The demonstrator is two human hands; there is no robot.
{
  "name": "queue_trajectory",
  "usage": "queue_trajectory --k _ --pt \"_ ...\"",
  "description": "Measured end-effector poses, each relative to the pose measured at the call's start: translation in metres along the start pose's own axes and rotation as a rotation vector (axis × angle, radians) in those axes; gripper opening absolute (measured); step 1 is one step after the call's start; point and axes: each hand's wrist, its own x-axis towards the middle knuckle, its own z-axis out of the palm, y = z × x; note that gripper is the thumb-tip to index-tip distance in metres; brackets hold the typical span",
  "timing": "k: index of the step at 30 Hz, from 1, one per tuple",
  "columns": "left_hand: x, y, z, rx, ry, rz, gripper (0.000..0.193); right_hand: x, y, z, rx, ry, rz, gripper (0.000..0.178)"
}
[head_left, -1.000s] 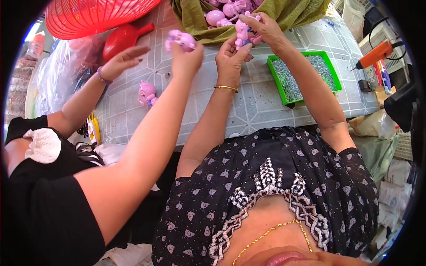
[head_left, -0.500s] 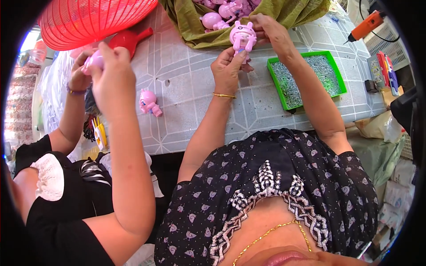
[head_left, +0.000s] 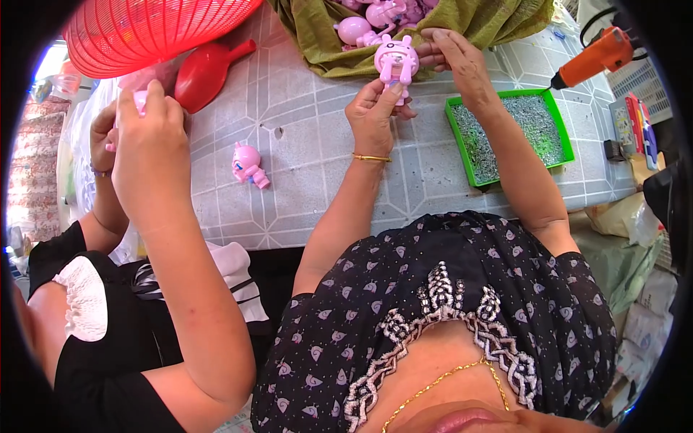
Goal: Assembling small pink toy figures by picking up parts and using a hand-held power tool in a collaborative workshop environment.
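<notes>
1. Far left, a co-worker's hands (head_left: 148, 141) are around a small pink piece (head_left: 140, 101), mostly hidden by fingers, so can't tell what it is; that's their bit, not yours
2. Next along, the red mesh basket (head_left: 162, 36) and a red scoop-like thing (head_left: 206, 76) just nearer to you
3. Then a loose pink toy (head_left: 249, 163) lying on the table, well apart from your left hand
4. Your left hand (head_left: 372, 117) has the pink figure (head_left: 397, 63) pinched by its lower part, thumb on the near face, fingers behind. So it's closed up snug on it. Long axis runs pretty much away from you, ears at the far end, with the olive cloth (head_left: 317, 56) and its heap of pink figures (head_left: 386, 13) just beyond
5. Your right hand (head_left: 456, 66) is the one by the head: figure's just left of those fingertips. Fingers loosely stretched, no grip I can see; can't tell if they're brushing the toy
6. Under that forearm, the green tray (head_left: 459, 144) of small silvery bits, and at its far right corner, the orange driver (head_left: 595, 58), tip angled down towards it
</notes>
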Motion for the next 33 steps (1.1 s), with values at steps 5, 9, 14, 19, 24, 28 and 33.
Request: queue_trajectory --k 5,9,14,19,24,28,33 --pt "-0.002 0.002 0.002 -0.012 -0.004 0.008 0.030 0.000 0.001 -0.001 0.002 -0.005 -0.003 0.040" --pt "-0.001 0.001 0.002 -0.003 -0.020 0.022 0.029 0.003 0.004 -0.004 0.002 -0.014 -0.008 0.037" --pt "0.001 0.002 0.002 -0.003 -0.019 0.029 0.029 0.003 0.005 -0.003 -0.009 -0.007 -0.005 0.037" --pt "0.002 0.001 0.006 -0.038 -0.014 0.049 0.032 0.003 0.007 -0.003 -0.033 0.019 -0.019 0.038" --pt "0.004 0.000 0.003 -0.054 -0.030 0.035 0.034 0.001 0.007 -0.001 -0.022 0.016 -0.022 0.038" --pt "0.003 0.002 0.003 -0.062 -0.043 0.010 0.034 0.001 0.008 0.000 -0.035 -0.005 -0.049 0.037" --pt "0.004 0.000 0.002 -0.064 -0.038 -0.010 0.033 -0.006 0.002 0.007 0.016 -0.056 -0.037 0.035"
